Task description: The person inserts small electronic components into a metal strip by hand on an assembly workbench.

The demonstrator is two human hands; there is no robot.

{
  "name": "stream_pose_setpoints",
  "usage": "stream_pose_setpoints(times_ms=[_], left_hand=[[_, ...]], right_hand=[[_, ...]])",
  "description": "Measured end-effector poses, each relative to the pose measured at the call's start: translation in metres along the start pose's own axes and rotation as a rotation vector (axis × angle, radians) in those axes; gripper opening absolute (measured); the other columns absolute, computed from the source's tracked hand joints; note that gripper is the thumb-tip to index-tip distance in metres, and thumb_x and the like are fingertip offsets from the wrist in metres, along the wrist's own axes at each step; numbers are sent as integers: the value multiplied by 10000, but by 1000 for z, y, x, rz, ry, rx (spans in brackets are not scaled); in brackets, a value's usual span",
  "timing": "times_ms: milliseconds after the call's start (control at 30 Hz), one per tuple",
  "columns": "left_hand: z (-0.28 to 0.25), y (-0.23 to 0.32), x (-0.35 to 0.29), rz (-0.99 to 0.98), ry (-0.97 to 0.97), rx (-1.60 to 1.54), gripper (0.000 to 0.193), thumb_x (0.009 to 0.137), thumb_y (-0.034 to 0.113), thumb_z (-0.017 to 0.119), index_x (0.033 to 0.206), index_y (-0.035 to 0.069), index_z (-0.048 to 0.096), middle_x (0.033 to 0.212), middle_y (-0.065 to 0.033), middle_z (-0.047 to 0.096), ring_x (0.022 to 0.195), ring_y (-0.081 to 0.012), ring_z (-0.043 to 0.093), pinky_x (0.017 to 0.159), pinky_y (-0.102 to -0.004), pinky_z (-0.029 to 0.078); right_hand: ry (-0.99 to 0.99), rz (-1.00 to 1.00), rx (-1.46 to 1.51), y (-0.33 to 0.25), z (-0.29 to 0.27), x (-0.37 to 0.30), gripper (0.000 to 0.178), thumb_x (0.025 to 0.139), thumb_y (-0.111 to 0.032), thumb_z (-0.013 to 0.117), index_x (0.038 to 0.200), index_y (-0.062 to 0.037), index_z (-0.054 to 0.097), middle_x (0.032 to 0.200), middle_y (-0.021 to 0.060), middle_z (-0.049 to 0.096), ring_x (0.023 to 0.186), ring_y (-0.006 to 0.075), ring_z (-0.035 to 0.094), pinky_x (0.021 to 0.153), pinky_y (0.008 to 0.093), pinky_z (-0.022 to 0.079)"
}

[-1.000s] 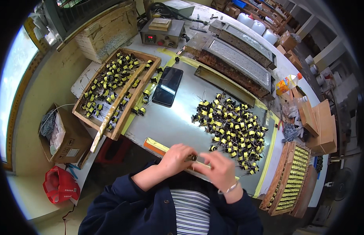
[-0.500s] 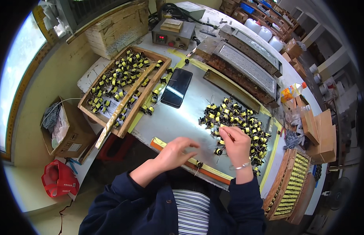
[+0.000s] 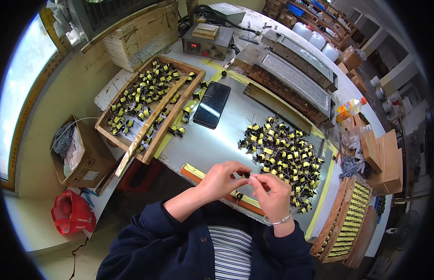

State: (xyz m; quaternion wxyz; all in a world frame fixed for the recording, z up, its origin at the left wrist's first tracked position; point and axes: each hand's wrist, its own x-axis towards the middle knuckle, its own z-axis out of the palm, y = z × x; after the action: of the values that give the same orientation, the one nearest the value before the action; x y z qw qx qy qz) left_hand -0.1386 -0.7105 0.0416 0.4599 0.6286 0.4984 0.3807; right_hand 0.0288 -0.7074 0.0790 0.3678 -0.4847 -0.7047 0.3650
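Over the near edge of the metal-topped table, my left hand [image 3: 222, 180] and my right hand [image 3: 272, 192] meet at the fingertips. Between them shows a dark bit of a small coil [image 3: 246, 175], mostly hidden by the fingers. Both hands are closed in a pinch around it. Just beyond my right hand spreads a heap of small black coils with yellow tape and thin wire leads [image 3: 282, 151]. Below my left fingers, one more coil [image 3: 238, 195] lies at the orange-and-yellow table edge [image 3: 193, 171].
A wooden tray [image 3: 154, 151] of similar coils stands at the left, beside a black phone [image 3: 211, 105]. Behind are a control box with a red display [image 3: 207, 44] and long metal blocks [image 3: 294, 79]. A wooden rack [image 3: 336, 224] holds rows of yellow-taped pieces at the right.
My right hand has come back from the heap toward my body and left. My left hand has moved right, and the fingertips now meet around the small coil.
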Motion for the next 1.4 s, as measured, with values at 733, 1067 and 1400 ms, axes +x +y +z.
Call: stream_pose_setpoints(times_ms=[733,1067,1400], left_hand=[[-5,-47,-30,312,-221,277,404,726,28,663,1115,65,558,1020,-108,610,948,-315,570,829,-393,455],[-24,-25,-13,-252,-252,-559,377,872,111,634,1210,-13,524,1044,-72,630,967,-128,584,839,-266,481],[-32,-17,-18,-153,-267,-566,356,876,83,618,1214,2,541,1104,-45,619,970,-107,580,831,-265,480]], right_hand=[[-65,-97,-1002,65,8,52,160,786,-248,653,818,-95,615,736,51,626,621,246,624,539,356,496],[-165,-188,-312,-3,21,12,175,697,-56,721,850,-73,638,724,41,609,481,135,541,456,248,428],[-171,71,24,-12,9,11,160,783,-78,703,928,-36,651,709,28,649,510,63,564,461,201,437]])
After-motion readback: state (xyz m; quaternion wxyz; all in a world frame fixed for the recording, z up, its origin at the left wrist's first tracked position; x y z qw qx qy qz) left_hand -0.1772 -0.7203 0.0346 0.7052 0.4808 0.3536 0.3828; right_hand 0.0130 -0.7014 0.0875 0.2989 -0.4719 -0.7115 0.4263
